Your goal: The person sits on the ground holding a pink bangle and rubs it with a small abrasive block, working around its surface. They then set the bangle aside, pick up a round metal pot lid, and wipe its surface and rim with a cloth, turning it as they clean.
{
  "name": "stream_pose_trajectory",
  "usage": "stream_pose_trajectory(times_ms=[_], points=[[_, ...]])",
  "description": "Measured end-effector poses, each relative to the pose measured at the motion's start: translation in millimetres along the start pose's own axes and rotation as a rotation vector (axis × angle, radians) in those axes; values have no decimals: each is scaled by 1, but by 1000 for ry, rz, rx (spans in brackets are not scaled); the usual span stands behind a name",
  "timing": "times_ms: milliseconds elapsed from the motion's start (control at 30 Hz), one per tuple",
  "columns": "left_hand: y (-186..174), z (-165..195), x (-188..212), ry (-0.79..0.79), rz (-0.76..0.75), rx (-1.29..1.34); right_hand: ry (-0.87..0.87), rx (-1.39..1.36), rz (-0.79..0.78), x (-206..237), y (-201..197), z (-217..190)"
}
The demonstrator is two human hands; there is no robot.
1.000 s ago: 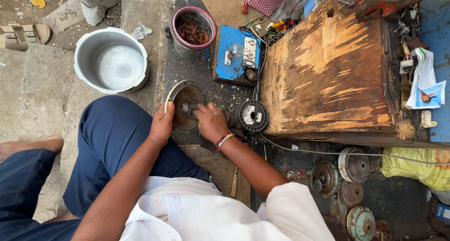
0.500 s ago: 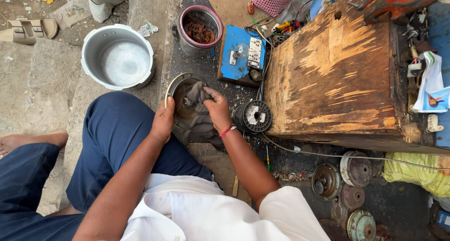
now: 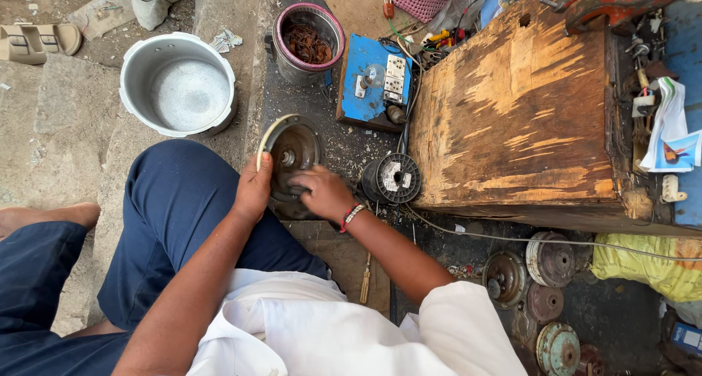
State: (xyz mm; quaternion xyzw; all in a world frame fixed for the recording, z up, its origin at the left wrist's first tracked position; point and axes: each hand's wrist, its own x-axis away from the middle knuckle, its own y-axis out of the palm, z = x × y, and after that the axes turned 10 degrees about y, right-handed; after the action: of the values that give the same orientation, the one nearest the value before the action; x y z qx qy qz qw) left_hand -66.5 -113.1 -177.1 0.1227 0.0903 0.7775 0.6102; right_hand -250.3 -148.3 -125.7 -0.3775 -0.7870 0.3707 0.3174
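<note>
— Where's the work?

— On the floor beside the knee: a round metal cover (image 3: pixel 291 153), propped on edge. Left hand (image 3: pixel 252 190) clamps its rim; right hand (image 3: pixel 322 192) presses a dark rag against its face.

— Advice?

— Hold the rim steady, I'd say. A wire spool (image 3: pixel 393 179) sits just beyond.

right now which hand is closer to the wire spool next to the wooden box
Right. The right hand lies on the round motor cover, just beside the wire spool. The left hand grips the cover's far edge.

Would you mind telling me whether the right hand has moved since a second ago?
Yes: the right hand slid down the round dark metal motor cover, away from the blue switch board.
</note>
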Motion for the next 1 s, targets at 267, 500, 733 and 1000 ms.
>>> stream_pose_trajectory(times_ms=[267, 500, 733, 1000], points=[[2, 15, -1, -20, -6, 126, 67, -441, 236, -20, 0, 23], [1, 7, -1, -57, -7, 24, -18, -15, 228, -18, -1, -12], [3, 9, 3, -14, -13, -48, -137, 171, 265, -13, -6, -14], [7, 17, 3, -75, -33, -59, -283, 539, 241, -23, -11, -5]])
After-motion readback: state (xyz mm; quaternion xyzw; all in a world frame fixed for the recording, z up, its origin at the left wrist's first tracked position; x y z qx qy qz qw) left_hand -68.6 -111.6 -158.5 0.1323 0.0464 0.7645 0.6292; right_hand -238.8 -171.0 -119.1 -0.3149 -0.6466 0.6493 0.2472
